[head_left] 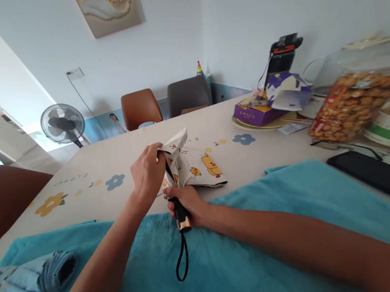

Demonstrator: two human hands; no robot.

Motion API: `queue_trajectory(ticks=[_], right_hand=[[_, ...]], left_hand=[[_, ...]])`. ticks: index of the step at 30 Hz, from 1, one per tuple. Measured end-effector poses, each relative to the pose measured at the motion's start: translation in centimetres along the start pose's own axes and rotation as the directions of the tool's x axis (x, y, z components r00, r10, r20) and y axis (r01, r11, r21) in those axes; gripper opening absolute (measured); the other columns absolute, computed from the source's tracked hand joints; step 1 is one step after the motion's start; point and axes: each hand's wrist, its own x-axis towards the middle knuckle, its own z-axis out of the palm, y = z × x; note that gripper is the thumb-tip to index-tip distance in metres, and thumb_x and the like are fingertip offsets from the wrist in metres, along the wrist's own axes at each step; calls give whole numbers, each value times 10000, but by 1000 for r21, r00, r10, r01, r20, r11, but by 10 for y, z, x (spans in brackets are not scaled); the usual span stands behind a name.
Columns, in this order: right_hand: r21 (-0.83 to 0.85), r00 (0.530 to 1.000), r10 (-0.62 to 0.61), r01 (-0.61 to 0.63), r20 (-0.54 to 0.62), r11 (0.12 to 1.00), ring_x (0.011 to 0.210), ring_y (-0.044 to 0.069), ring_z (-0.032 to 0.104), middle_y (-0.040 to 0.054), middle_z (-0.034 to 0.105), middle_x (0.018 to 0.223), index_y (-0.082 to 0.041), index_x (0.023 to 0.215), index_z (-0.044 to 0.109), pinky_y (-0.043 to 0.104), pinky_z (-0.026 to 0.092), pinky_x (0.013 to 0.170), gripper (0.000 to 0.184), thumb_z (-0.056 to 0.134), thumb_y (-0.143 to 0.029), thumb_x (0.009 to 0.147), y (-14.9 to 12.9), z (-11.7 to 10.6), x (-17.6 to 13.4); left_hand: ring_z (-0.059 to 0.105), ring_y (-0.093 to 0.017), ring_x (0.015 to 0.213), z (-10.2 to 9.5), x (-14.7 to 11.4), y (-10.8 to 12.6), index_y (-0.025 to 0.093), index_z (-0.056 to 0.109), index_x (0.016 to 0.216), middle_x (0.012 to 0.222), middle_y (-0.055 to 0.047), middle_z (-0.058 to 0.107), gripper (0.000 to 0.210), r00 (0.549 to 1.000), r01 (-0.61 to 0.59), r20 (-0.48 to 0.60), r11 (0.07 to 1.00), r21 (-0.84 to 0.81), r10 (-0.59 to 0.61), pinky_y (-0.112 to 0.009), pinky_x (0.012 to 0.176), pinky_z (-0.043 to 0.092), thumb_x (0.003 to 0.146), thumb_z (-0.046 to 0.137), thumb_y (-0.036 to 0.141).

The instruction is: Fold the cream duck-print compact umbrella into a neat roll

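Now, umbrella handle (181, 212) inside right hand (193, 204), canopy fabric (177, 144) in left hand (147, 167).

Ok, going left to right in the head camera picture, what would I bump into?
Rolled blue fabric, fan, left hand, chick-patterned umbrella, purple box, big snack jar.

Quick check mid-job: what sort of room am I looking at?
Probably a home dining area. There is a table with chairs along its far side, a big snack jar on it, and a household fan standing beyond.
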Motion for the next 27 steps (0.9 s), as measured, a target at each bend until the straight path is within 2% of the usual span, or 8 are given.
queue_trajectory(ticks=[3, 7, 11, 13, 15, 19, 22, 27], right_hand=[[-12, 1000, 3, -3, 26, 1000, 335, 79, 450, -39, 499, 446, -143, 702, 534, 184, 384, 347, 145, 561, -218, 823, 1, -2, 1], [20, 1000, -23, 23, 12, 1000, 350, 64, 437, -38, 505, 487, -135, 711, 540, 177, 391, 351, 137, 576, -211, 819, 0, -3, 0], [4, 1000, -13, 13, 2, 1000, 358, 62, 430, -40, 490, 500, -137, 714, 533, 178, 386, 340, 148, 579, -218, 830, -3, -1, -4], [8, 1000, -9, 9, 8, 1000, 369, 59, 430, -46, 476, 516, -142, 719, 525, 177, 387, 339, 165, 602, -241, 826, -5, -1, -5], [28, 999, -30, 29, 22, 999, 384, 52, 432, -43, 489, 562, -144, 733, 525, 174, 387, 338, 188, 633, -274, 814, -7, -2, -5], [43, 996, -65, 63, 56, 997, 388, 43, 413, -37, 507, 609, -154, 767, 526, 167, 373, 324, 265, 665, -376, 797, -9, -4, -6], [38, 997, -23, 20, 80, 999, 369, 47, 387, -42, 480, 562, -165, 768, 513, 163, 349, 312, 337, 608, -484, 823, -12, -5, -7], [-24, 996, 23, -21, 86, 999, 343, 58, 358, -59, 410, 480, -177, 732, 500, 166, 317, 302, 441, 534, -609, 818, -16, -7, -4]], left_hand=[[580, -238, 961, -8, 7, -5, 295, 665, 952, 1021, -20, 663, 246, 998, 6, -68, 998, -69, -11, -305, 837, 387, 810, 526, 149], [576, -231, 933, -21, 16, -14, 288, 685, 916, 864, -18, 657, 291, 985, 50, -152, 974, -220, -85, -284, 809, 397, 757, 559, 79], [566, -220, 987, -36, 22, -15, 293, 705, 921, 890, -13, 652, 346, 975, 15, -215, 977, -213, -62, -300, 873, 407, 730, 555, 47], [525, -218, 1108, -43, 23, -13, 290, 715, 880, 1015, -12, 657, 363, 981, -65, -190, 979, -194, 27, -301, 930, 396, 716, 539, 17], [492, -214, 1179, -49, 24, -11, 267, 715, 777, 1053, -11, 665, 352, 992, -96, -104, 963, -253, 72, -303, 979, 378, 691, 522, -15], [559, -228, 1070, -57, 28, -16, 226, 652, 555, 796, -30, 674, 315, 999, 25, 31, 932, -362, -15, -329, 1005, 368, 619, 497, -41], [592, -234, 968, -62, 31, -23, 213, 616, 492, 653, -30, 608, 284, 999, 37, 37, 964, -263, -28, -320, 946, 396, 584, 501, -30], [595, -227, 823, -77, 34, -21, 224, 606, 463, 574, -18, 574, 256, 992, -84, 85, 993, -79, 91, -331, 894, 409, 538, 480, 14]])
